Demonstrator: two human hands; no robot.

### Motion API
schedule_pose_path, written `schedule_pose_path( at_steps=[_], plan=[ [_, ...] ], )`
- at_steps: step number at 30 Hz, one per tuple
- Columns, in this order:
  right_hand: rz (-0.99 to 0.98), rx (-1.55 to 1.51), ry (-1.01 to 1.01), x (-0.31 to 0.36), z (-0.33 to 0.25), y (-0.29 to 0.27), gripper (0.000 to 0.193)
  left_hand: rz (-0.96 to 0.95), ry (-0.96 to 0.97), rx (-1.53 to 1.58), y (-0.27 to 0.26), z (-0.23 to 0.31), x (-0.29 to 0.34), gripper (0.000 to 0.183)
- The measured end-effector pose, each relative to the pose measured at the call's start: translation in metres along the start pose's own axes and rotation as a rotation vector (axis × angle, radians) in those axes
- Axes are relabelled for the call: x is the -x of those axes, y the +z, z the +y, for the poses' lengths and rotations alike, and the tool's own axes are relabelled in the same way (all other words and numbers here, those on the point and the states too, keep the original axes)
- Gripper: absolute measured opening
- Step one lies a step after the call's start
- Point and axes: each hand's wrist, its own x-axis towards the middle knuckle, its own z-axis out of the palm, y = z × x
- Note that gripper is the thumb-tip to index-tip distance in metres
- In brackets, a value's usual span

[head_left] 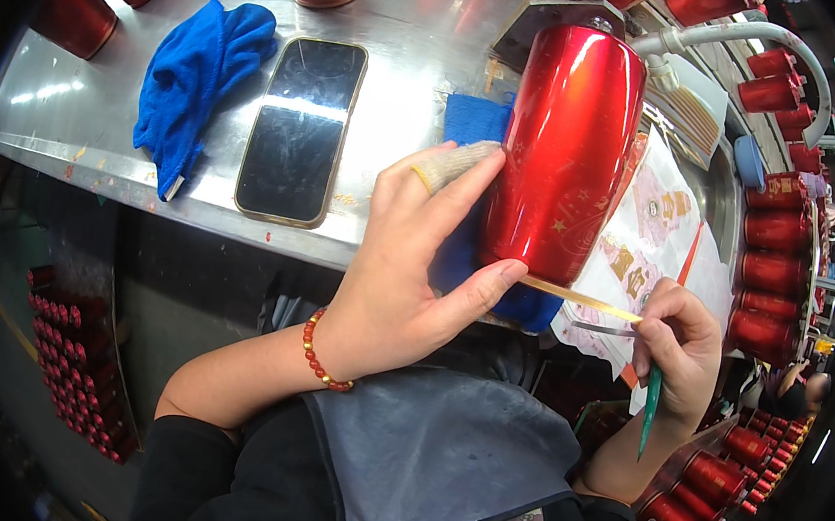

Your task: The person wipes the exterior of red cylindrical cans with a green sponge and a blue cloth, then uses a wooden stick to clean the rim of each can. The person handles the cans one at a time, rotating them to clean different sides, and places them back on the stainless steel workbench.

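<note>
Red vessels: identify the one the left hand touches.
The big red vessel at centre: the left hand touches it; the others stand farther off, untouched.

Two foreground hands [392,268], one phone [299,139], one beaded bracelet [309,351]

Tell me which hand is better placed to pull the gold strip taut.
Probably the right hand: it pinches the end of the gold strip farther from the red container, while the left hand rests against the container.
</note>
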Motion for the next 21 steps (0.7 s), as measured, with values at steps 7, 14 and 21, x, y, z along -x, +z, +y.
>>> schedule_pose_path(
  at_steps=[7,14,21],
  plan=[
    [0.020,0.007,0.006,-0.003,0.005,-0.001,0.003,-0.009,-0.027,0.020,0.001,0.002,0.001,0.072],
    [0.045,-0.001,0.043,-0.009,0.010,0.002,0.005,0.024,-0.025,0.074,0.006,-0.003,0.002,0.074],
    [0.031,-0.042,0.068,-0.012,0.016,0.002,0.005,0.086,-0.008,0.038,0.006,-0.003,0.009,0.068]
  ],
)
